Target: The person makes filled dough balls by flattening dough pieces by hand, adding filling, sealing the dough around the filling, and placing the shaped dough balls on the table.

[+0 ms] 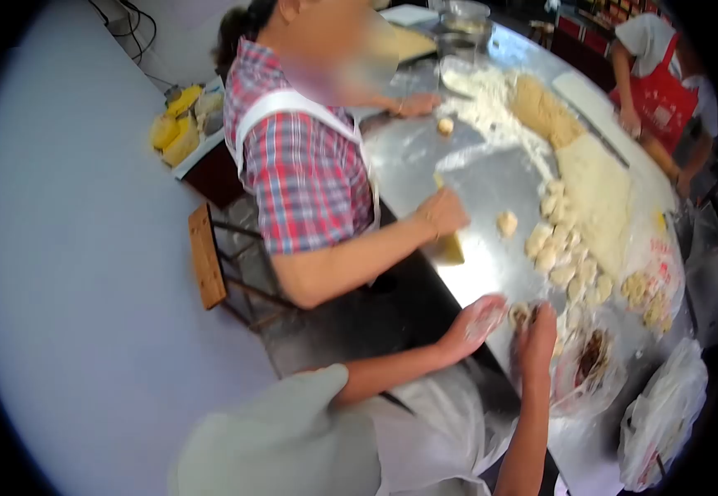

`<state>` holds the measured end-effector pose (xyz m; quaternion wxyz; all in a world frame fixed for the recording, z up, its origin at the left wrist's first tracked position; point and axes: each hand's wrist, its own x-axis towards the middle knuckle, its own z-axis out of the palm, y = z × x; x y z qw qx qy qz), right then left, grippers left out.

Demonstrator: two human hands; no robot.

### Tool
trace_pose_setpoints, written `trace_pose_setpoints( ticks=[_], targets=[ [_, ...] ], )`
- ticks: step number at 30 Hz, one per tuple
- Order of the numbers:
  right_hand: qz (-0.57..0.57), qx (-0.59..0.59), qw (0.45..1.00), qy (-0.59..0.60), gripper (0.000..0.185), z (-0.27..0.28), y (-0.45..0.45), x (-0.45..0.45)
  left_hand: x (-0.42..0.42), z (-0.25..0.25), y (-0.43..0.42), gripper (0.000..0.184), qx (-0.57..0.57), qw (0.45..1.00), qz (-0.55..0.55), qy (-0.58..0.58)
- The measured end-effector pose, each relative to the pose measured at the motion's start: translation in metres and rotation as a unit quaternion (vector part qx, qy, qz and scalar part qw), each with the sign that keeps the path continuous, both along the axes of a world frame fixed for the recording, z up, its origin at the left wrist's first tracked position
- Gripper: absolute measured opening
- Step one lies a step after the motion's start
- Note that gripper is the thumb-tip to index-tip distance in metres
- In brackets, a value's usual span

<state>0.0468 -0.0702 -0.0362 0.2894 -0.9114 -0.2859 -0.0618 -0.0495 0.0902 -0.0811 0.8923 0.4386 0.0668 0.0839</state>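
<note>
My left hand (479,326) is at the table's near edge, fingers spread and its palm whitened with flour. Close beside it, my right hand (538,341) has its fingers closed around a small piece of dough (520,314) with dark filling showing in it. Part of that dough is hidden by the fingers. Just right of my right hand lies a clear plastic bag (570,401) with dark brown filling (594,354) inside. Beyond my hands, several pale dough pieces (564,248) sit in a cluster on the steel table (491,186).
To the left, a person in a plaid shirt (305,178) presses a hand on a yellow object (451,250). A flat dough sheet (594,194), flour (495,116) and a long dark tool (603,140) lie farther back. Another person wears a red apron (665,103). A plastic bag (665,413) hangs at right.
</note>
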Motion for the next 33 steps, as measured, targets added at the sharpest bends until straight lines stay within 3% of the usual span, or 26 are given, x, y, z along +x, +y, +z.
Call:
trace_pose_setpoints(
  ticks=[1,2,3,4,5,7,8,9,11,13,15,16,17,21,23,24,27,29,31,33],
  targets=[
    [0.013,0.072,0.997,-0.024,0.032,-0.019,-0.006,-0.004,0.008,-0.017,-0.008,0.038,-0.034,0.999,0.035,-0.020],
    [-0.008,0.187,0.974,0.129,0.031,-0.003,0.004,-0.011,0.007,0.002,-0.005,0.035,0.312,0.944,0.109,-0.007],
    [-0.038,0.290,0.943,0.156,0.030,0.015,0.014,-0.024,-0.009,0.030,-0.006,0.033,0.200,0.980,0.010,0.008],
    [-0.118,0.159,0.965,0.173,0.033,0.028,0.009,-0.030,-0.024,0.057,-0.007,0.031,0.077,0.993,-0.083,0.046],
    [-0.112,0.099,0.985,0.089,0.035,-0.010,-0.019,-0.037,-0.039,0.080,-0.009,0.030,-0.027,0.982,-0.158,0.102],
    [-0.078,0.229,0.964,0.107,0.038,0.025,0.004,-0.058,0.013,0.082,0.009,0.034,-0.156,0.939,-0.237,0.192],
    [-0.073,0.244,0.952,0.170,0.037,0.032,0.007,-0.052,0.014,0.058,0.003,0.035,-0.192,0.938,-0.237,0.162],
    [-0.069,0.261,0.928,0.258,0.037,0.034,0.002,-0.065,0.013,0.044,-0.001,0.035,-0.176,0.938,-0.220,0.203],
    [-0.043,0.144,0.988,0.022,0.032,0.035,-0.018,-0.065,0.017,-0.001,-0.003,0.036,-0.207,0.927,-0.224,0.219],
    [-0.085,0.137,0.987,-0.017,0.026,0.041,-0.031,-0.060,0.021,0.056,-0.021,0.036,-0.197,0.942,-0.154,0.224],
    [-0.219,0.230,0.937,0.148,0.021,0.057,-0.057,-0.064,0.022,0.045,-0.008,0.040,-0.187,0.954,-0.175,0.158],
    [-0.251,0.224,0.935,0.109,0.018,0.049,-0.070,-0.059,0.021,0.052,-0.004,0.039,-0.151,0.963,-0.150,0.162],
    [-0.246,0.191,0.947,0.081,0.018,0.047,-0.082,-0.054,0.027,0.057,-0.005,0.039,-0.108,0.972,-0.128,0.162],
    [-0.188,0.072,0.980,0.001,0.019,0.038,-0.071,-0.024,0.037,0.045,-0.012,0.047,-0.210,0.950,-0.180,0.141],
    [-0.159,-0.022,0.985,-0.066,0.020,0.031,-0.068,-0.005,0.039,0.056,-0.018,0.047,-0.215,0.946,-0.194,0.145],
    [-0.173,-0.124,0.976,-0.044,0.017,0.035,-0.060,-0.003,0.040,0.063,-0.021,0.045,-0.225,0.943,-0.196,0.148],
    [-0.181,-0.110,0.973,-0.088,0.017,0.027,-0.054,0.008,0.051,0.042,-0.017,0.045,-0.296,0.912,-0.254,0.130],
    [-0.208,-0.101,0.971,-0.064,0.015,0.033,-0.056,0.012,0.054,0.051,-0.023,0.046,-0.218,0.944,-0.191,0.159],
    [-0.241,0.010,0.968,-0.064,0.018,0.038,-0.057,0.002,0.056,0.055,-0.027,0.048,-0.181,0.950,-0.178,0.182],
    [-0.234,0.098,0.967,0.030,0.021,0.051,-0.056,-0.024,0.046,0.052,-0.036,0.049,-0.155,0.954,-0.180,0.184]
  ],
)
